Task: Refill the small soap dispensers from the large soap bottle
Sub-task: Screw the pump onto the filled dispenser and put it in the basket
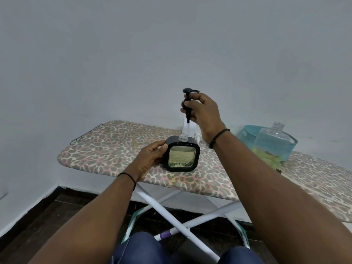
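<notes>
Grey walls stand behind the ironing board (118, 147), and we are sitting in front of it with our knees under it. Our left hand (150, 159) holds the small soap dispenser (182, 154) by its left side, with the fingers curled round the black frame, so it stays upright on the spotted cover. Our right hand (204, 113) is up in the air, straight above the dispenser, and it pinches the black pump (187, 103) between the thumb and the fingers. The pump hangs straight up and down, with its clear tube (187, 128) pointing down. The tip of the tube is just above and a little behind the open neck (183, 137) of the dispenser, and we cannot tell if it touches the rim. Yellow-green soap shows through the window of the dispenser, nearly up to the top, so we think this one is already full and the pump should go back on. For that, the tube has to line up with the little round neck right under it, and the right hand is the one to bring it down while the left hand keeps the dispenser from tipping. Off to the right, well apart from both hands, the large soap bottle (271, 145) stands open with no cap and only a little soap at the bottom. A blue basket (247, 133) sits just behind it. Something white (198, 135) peeks out behind the dispenser, but it is too hidden to name.
</notes>
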